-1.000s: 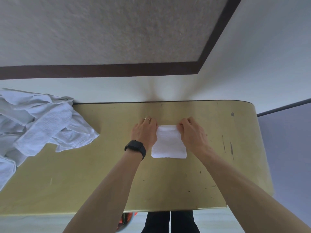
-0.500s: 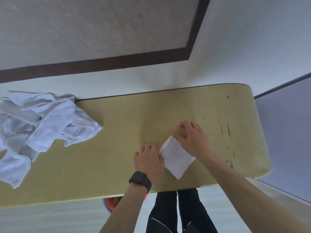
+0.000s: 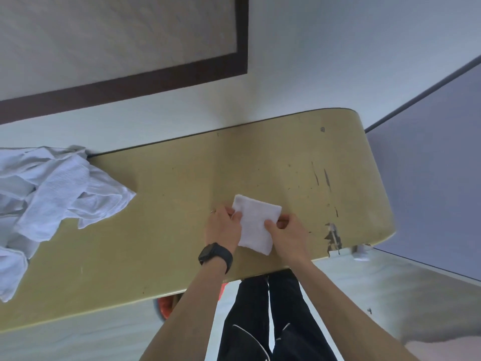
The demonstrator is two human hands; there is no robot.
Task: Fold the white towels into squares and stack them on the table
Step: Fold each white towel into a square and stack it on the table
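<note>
Yellow table (image 3: 182, 204), scuffed at its right end. Left hand (image 3: 222, 227) and right hand (image 3: 289, 235) pinch opposite edges of the folded towel (image 3: 256, 222) near the front edge. Risk: uneven release lets the layers spring open, or it slides off. Unfolded pile (image 3: 59, 194) sits far left

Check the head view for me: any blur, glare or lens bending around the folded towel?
Head view: lighting soft and even, no hard glare; the folded towel is in focus but nearly washed out, little weave visible; the wide-angle lens bows the table edges; the pile of unfolded towels at left shows its texture.
</note>
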